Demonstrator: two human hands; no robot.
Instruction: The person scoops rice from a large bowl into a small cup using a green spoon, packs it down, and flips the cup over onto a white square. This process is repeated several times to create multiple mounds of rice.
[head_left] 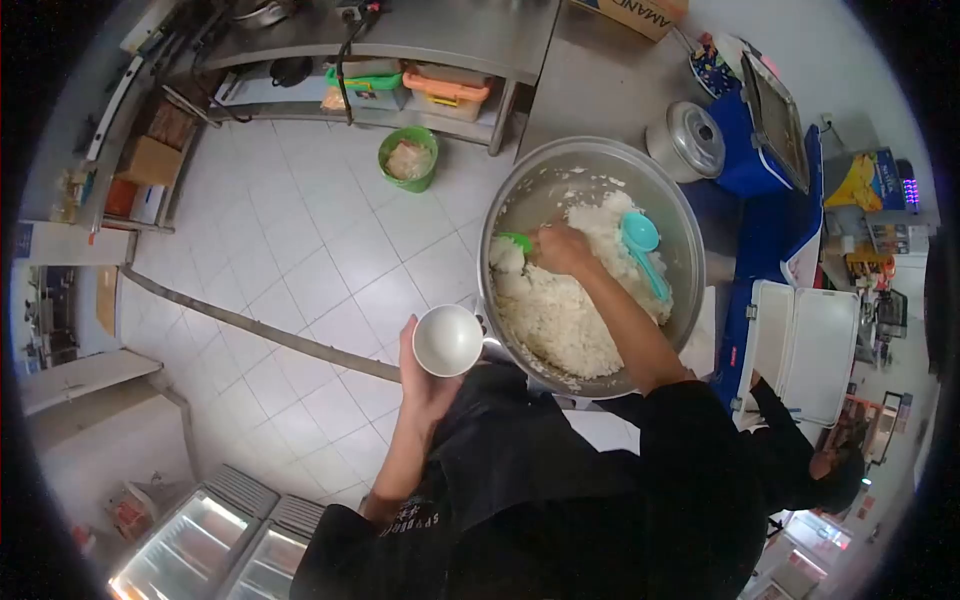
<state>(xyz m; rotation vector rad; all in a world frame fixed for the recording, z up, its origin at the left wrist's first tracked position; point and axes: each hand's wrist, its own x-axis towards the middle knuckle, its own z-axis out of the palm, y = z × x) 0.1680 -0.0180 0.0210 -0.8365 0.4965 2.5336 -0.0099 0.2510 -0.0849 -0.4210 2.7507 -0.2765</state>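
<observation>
My left hand (pixel 424 392) is wrapped around a small white bowl (pixel 447 340), holding it beside the pot with its inside facing up; no food shows in it. Inside a large metal pot (pixel 692 235), my right hand (pixel 563 248) is closed on a green plastic utensil (pixel 518 241). Only part of that utensil shows, against a clump of rice, so its exact shape is hidden. White cooked rice (pixel 565 325) fills much of the pot, with grains stuck to the wall. A turquoise ladle (pixel 641 232) lies on the rice to the right of my right hand.
A lidded metal pot (pixel 686 142) and a blue cooler (pixel 748 140) stand beyond the large pot. A green bucket (pixel 408 160) sits on the tiled floor. Another person (pixel 800 450) in dark clothing is at the right, near an open white lid (pixel 800 350).
</observation>
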